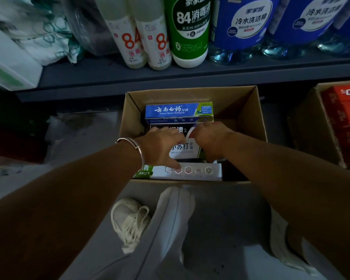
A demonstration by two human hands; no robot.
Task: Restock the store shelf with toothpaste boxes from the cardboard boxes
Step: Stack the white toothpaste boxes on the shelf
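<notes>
Grey store shelf (129,75) is carrying disinfectant bottles (188,33) along its front edge, and below it on the floor an open brown cardboard box (240,110) is sitting. We are reaching both hands into it: our left hand (162,148) and right hand (210,140) are curling fingers round a black-and-white toothpaste box (185,147). A blue toothpaste box (178,111) is lying just behind, a white one (190,172) in front.
</notes>
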